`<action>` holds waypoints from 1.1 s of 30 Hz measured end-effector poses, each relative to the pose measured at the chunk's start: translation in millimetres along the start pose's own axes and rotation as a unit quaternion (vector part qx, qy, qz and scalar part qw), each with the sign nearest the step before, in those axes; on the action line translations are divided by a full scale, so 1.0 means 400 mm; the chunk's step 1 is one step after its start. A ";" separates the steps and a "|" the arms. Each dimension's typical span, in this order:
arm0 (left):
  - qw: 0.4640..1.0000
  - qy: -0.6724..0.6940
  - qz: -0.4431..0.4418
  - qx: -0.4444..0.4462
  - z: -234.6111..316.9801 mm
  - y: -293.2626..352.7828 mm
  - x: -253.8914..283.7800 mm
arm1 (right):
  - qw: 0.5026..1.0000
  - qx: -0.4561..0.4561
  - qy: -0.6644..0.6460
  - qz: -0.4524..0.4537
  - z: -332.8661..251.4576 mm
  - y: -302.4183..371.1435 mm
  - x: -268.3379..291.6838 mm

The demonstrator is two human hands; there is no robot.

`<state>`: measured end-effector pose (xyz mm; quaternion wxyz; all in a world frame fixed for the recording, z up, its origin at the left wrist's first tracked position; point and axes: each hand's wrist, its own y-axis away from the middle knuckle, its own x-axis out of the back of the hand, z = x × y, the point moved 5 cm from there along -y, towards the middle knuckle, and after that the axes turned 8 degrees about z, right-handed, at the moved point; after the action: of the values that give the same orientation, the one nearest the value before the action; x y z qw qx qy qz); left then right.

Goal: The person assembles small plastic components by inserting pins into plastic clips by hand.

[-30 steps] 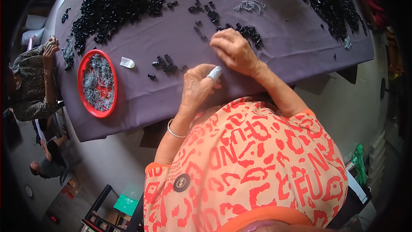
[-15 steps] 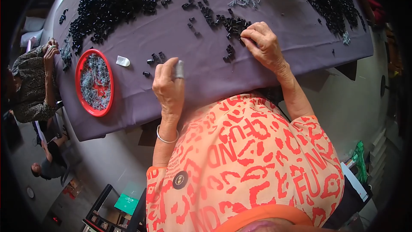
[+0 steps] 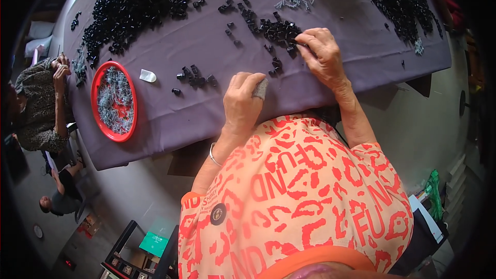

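Observation:
My right hand (image 3: 323, 58) is at the near right edge of a small heap of black cylindrical pieces (image 3: 279, 31). Its thumb and forefinger pinch what looks like one small black piece (image 3: 301, 44). Closer to the table's front edge, my left hand (image 3: 242, 101) is curled closed, a grey finger sleeve (image 3: 260, 89) on one finger. Whatever its fingers may hold is hidden. To its left lies a loose cluster of similar black pieces (image 3: 196, 80). A few more black pieces (image 3: 276, 64) lie between the two hands.
A red oval tray (image 3: 135, 111) of small grey pieces stands left, beside a white finger sleeve (image 3: 148, 75). Big black piles (image 3: 137, 8) (image 3: 390, 5) cover the far left and far right. Small grey pins (image 3: 294, 2) lie farther back. Another person's hands (image 3: 62, 66) work at the left edge.
My left hand has moved right, away from the left cluster, where more black pieces now show. My right hand has shifted slightly right and nearer, still pinching.

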<state>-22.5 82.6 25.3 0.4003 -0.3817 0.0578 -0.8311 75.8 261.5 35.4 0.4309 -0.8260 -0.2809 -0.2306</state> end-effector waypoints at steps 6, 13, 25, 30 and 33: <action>1.000 0.001 0.014 0.017 -0.014 -0.077 -0.020 | 1.000 -0.019 0.016 -0.003 0.015 0.022 0.022; 0.997 -0.059 -0.011 -0.047 -0.006 -0.135 -0.074 | 0.999 0.008 0.015 -0.028 -0.019 0.009 0.011; 0.866 0.321 -0.088 0.372 -0.048 -0.091 -0.046 | 0.998 0.017 -0.063 -0.024 -0.047 -0.009 -0.020; 0.739 0.497 -0.150 0.430 -0.036 -0.053 -0.057 | 0.986 0.076 -0.144 -0.025 -0.125 -0.014 -0.011; 0.758 0.458 -0.160 0.436 -0.037 -0.050 -0.050 | 0.983 0.065 -0.171 -0.019 -0.129 -0.011 -0.016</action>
<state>-37.3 107.0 11.2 0.3102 0.2566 -0.1962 -0.8941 61.0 218.4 60.9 0.4248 -0.8178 -0.3809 -0.0752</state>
